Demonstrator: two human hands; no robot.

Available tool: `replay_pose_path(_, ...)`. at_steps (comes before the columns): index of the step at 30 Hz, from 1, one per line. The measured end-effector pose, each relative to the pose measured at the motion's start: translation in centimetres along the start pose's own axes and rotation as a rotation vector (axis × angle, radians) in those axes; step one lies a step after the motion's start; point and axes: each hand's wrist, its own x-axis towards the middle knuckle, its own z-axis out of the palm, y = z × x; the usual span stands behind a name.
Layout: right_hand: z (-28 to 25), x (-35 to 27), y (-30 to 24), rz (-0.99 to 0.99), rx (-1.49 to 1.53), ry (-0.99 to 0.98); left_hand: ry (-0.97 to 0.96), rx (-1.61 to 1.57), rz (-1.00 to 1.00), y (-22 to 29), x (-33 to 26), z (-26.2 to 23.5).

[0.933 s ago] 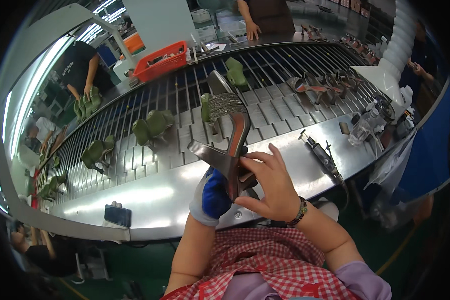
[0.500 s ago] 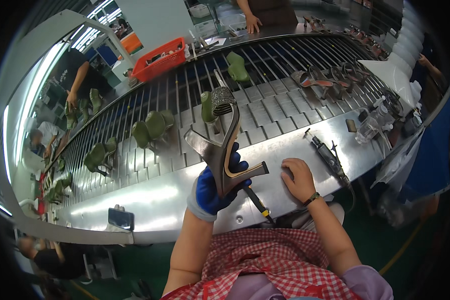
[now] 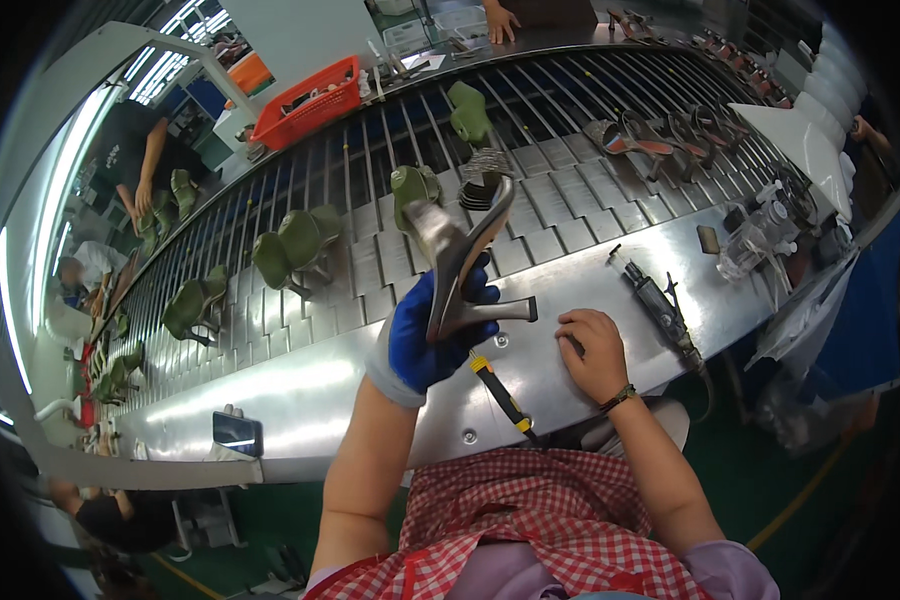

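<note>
Bare steel shelf (image 3: 300, 385) left of my left hand (image 3: 425, 335) is open; phone (image 3: 236, 432) far left. Screwdriver (image 3: 500, 392) lies between my hands. Right of my right hand (image 3: 592, 350), power tool (image 3: 660, 305) blocks.

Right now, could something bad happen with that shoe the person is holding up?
Maybe. The left hand alone grips the high-heeled shoe above the metal ledge, while the right hand rests on the ledge, so the shoe might slip and fall. Its thin heel sticks out sideways toward the right hand and could poke it. The yellow-handled screwdriver lies near the ledge's front edge and might get knocked off.
</note>
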Motion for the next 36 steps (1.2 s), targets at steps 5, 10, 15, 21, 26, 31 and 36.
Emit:
replay_pose_path(5,-0.1,0.2,0.3,0.035,-0.002,0.006,0.277,0.217,-0.201,2.3,8.3,1.4)
replay_pose_path(10,-0.2,0.5,-0.1,0.029,0.014,0.012,0.372,0.435,-0.180,3.6,17.0,-5.7)
replay_pose_path(15,-0.3,0.6,0.2,0.057,0.034,0.010,0.207,0.454,0.018,5.3,18.6,-8.1)
replay_pose_path(21,-0.2,0.9,-0.2,0.091,0.023,0.022,0.323,0.866,0.745,12.1,14.4,-4.8)
replay_pose_path(26,0.3,1.2,-0.2,0.071,0.021,-0.009,0.903,0.791,0.220,16.0,14.0,-12.5)
replay_pose_path(31,0.2,1.0,-0.5,0.090,0.022,-0.004,0.365,0.290,0.049,13.3,16.1,-17.2)
replay_pose_path(36,-0.3,0.5,0.3,0.079,0.019,-0.002,0.215,0.142,-0.006,11.2,18.6,-15.9)
